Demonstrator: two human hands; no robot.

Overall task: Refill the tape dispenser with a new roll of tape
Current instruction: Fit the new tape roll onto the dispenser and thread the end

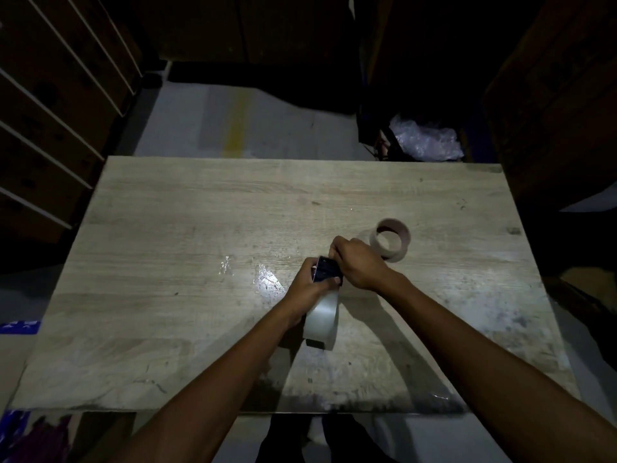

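Observation:
A dark tape dispenser [326, 270] is held above the middle of the wooden table [173, 248]. My left hand [309, 282] grips it from the left. A clear, shiny roll of tape [322, 320] sits in the near part of the dispenser, below my left wrist. My right hand [357, 262] is closed over the dispenser's far end, fingers curled on its top. An empty cardboard tape core [390, 239] lies on the table just beyond my right hand.
Shelving with cartons [56, 105] lines the left side. A crumpled plastic bag [427, 142] lies on the floor past the table's far right corner. Dark boxes stand at the right. The room is dim.

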